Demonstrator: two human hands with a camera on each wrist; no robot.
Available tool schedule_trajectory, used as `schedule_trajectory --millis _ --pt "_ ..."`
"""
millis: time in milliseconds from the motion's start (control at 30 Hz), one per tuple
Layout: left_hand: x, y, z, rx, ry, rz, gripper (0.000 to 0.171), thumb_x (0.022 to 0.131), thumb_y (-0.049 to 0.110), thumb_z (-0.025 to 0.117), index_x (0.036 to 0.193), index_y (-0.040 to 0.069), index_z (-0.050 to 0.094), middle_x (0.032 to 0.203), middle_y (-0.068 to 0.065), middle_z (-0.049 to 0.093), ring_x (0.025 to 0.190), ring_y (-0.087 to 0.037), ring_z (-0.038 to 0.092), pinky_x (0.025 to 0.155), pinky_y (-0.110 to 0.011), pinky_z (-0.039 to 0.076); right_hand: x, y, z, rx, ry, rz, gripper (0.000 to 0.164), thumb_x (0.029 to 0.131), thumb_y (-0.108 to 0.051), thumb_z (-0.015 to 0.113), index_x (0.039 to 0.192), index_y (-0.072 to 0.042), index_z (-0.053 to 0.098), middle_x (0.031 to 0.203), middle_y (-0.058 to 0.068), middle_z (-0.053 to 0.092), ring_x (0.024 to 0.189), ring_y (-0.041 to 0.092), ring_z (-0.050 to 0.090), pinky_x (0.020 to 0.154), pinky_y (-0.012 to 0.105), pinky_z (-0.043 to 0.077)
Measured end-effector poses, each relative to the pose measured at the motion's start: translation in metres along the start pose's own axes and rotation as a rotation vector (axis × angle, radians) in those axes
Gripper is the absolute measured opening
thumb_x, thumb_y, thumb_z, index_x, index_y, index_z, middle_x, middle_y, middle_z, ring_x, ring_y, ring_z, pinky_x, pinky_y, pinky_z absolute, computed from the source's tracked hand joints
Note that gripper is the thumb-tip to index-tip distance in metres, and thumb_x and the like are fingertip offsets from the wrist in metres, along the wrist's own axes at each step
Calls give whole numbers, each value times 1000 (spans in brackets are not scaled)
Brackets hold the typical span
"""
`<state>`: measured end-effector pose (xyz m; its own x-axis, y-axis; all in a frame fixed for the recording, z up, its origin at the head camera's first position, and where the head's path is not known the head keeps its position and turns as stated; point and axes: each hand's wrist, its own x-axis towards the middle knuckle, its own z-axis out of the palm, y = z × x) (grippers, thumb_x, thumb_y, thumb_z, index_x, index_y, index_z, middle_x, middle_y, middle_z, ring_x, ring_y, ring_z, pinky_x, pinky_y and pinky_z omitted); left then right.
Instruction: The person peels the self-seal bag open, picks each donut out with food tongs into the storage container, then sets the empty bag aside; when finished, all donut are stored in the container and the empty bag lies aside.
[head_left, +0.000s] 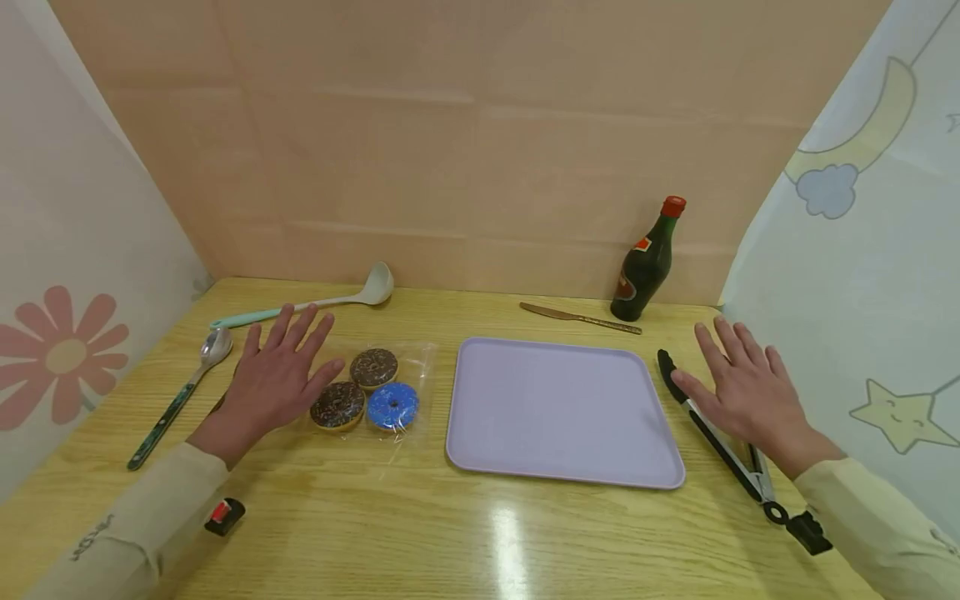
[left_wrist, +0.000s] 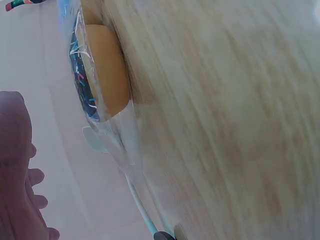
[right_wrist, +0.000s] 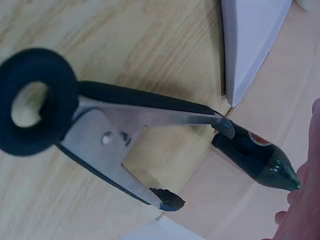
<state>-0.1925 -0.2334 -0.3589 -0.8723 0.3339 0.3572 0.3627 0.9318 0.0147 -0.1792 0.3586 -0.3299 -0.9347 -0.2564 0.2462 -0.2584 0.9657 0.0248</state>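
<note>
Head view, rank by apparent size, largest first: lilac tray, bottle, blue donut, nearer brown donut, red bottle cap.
1. Lilac tray
2. Bottle
3. Blue donut and nearer brown donut: too alike to rank
4. Red bottle cap

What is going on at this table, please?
A person's left hand hovers near three round frosted doughnuts in clear plastic, and the right hand hovers near long black-and-silver metal tongs. Neither hand holds anything at this moment. Between them, a rectangular pale-purple tray lies on the light wooden table.
</note>
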Motion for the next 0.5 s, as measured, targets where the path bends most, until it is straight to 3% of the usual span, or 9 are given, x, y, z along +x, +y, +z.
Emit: schedule_trajectory --millis 100,267,367,500 --pt "-1 1 1 -35 -4 29 64 99 48 41 147 6 33 151 -19 25 138 -40 14 102 -64 13 0 -3 5 18 24 -18 78 96 -49 47 150 -1 18 151 27 12 135 47 11 101 66 10" --pt "-2 3 6 -123 19 132 56 100 39 46 142 2 42 145 -22 34 134 -43 24 101 -60 21 2 -24 13 83 86 -77 67 91 -36 61 137 8 40 136 34 34 120 52 33 92 64 28" --pt "-1 5 11 -158 18 164 53 100 34 48 140 0 44 144 -22 37 132 -43 27 102 -57 22 7 -48 19 164 113 -133 57 87 -26 67 129 9 50 129 33 44 115 50 40 92 62 32" --pt "1 9 20 -249 -39 166 50 101 31 48 139 -1 45 140 -22 42 130 -42 33 102 -55 26 16 -94 31 261 145 -245 43 84 -20 71 117 6 61 115 22 57 106 39 52 87 52 42"
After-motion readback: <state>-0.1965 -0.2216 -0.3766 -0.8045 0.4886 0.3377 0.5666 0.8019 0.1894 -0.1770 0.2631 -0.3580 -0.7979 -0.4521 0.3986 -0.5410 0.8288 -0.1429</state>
